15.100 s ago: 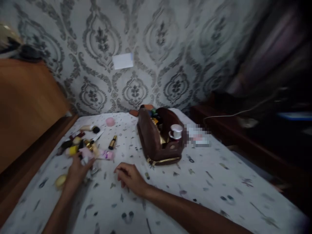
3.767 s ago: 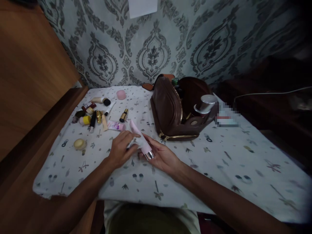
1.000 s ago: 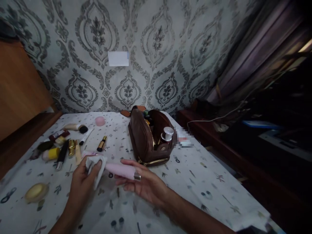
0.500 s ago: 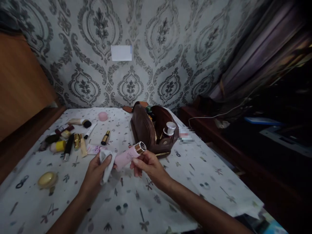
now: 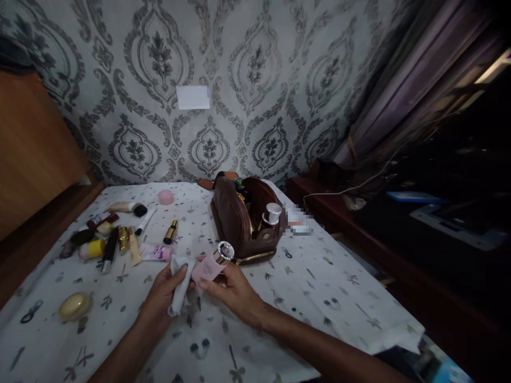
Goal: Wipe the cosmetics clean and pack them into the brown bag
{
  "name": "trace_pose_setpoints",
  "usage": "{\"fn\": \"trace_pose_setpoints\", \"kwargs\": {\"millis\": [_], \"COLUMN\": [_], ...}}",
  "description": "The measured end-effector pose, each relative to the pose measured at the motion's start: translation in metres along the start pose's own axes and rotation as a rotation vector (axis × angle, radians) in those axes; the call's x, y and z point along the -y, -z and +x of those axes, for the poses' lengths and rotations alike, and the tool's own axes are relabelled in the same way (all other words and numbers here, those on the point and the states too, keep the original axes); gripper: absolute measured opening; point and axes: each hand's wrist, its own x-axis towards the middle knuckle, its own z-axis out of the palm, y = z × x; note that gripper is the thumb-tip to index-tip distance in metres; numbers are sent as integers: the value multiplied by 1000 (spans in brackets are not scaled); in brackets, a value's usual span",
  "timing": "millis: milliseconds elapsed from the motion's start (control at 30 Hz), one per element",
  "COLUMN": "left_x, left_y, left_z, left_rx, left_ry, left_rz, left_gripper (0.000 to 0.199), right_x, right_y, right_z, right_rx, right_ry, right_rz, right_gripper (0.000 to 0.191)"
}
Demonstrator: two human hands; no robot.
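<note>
My right hand is closed around a pink bottle with a shiny silver-gold cap, tilted up to the right. In my left hand is a folded white cloth, pinched between thumb and fingers against the bottle's lower end. Whether the left fingers also touch the bottle is hidden. Just behind the hands stands an open brown leather bag with a gold zip. A silver-capped bottle sticks out of it, and a green-topped item shows deeper inside.
Left of my hands lie a pink tube, a black-and-gold lipstick, a makeup brush, a yellow-capped bottle and several other cosmetics. A pale yellow oval item rests nearer me. A pink sponge sits toward the wall.
The pink bottle has come lower and stands a bit more upright, with my right hand gripping it further down and to the left. The view has shifted slightly.
</note>
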Motion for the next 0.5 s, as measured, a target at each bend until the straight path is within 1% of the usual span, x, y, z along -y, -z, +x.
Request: {"fn": "trace_pose_setpoints", "kwargs": {"millis": [133,233,367,433,500], "left_x": [2,4,6,6,6], "left_y": [0,-1,-3,-3,-4], "left_z": [-1,-3,-5,-5,-6], "left_rx": [27,44,64,61,52], "left_ry": [23,52,76,88,93], "left_rz": [-15,-19,-33,-28,-10], "left_gripper": [41,48,57,57,53], "right_x": [2,4,6,8,11], "right_y": [1,4,6,8,9], "right_z": [-1,-1,-2,-3,-4], "right_rx": [14,47,115,133,127], "right_ry": [-12,-9,16,32,46], "right_rz": [-9,-24,-78,-80,-59], "right_gripper": [48,50,57,54,47]}}
